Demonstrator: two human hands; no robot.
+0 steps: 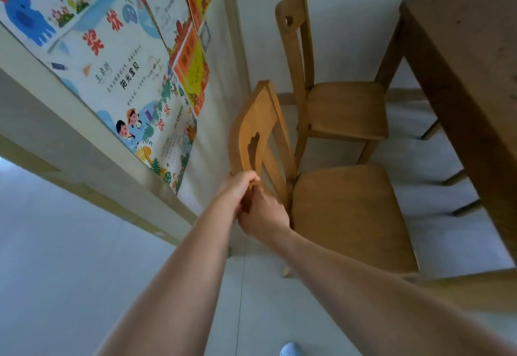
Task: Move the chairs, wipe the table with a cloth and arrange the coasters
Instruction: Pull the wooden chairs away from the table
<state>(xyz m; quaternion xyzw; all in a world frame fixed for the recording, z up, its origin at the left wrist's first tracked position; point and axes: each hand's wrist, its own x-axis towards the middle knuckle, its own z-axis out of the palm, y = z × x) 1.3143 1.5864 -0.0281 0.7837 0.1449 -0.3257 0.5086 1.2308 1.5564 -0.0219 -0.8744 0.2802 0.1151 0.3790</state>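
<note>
Two light wooden chairs stand against the wall, left of a dark wooden table (464,56). The near chair (349,210) has a cut-out in its backrest. My left hand (237,188) grips the near end of that backrest from the outer side. My right hand (263,216) holds the same end from the seat side, touching the left hand. The far chair (344,106) stands behind it, untouched. No cloth or coasters are in view.
Colourful posters (126,70) cover the wall on the left, above a pale door frame (84,160). More chair legs (458,176) show under the table. The floor is pale grey tile. A light blue shoe (289,350) sits at the bottom edge.
</note>
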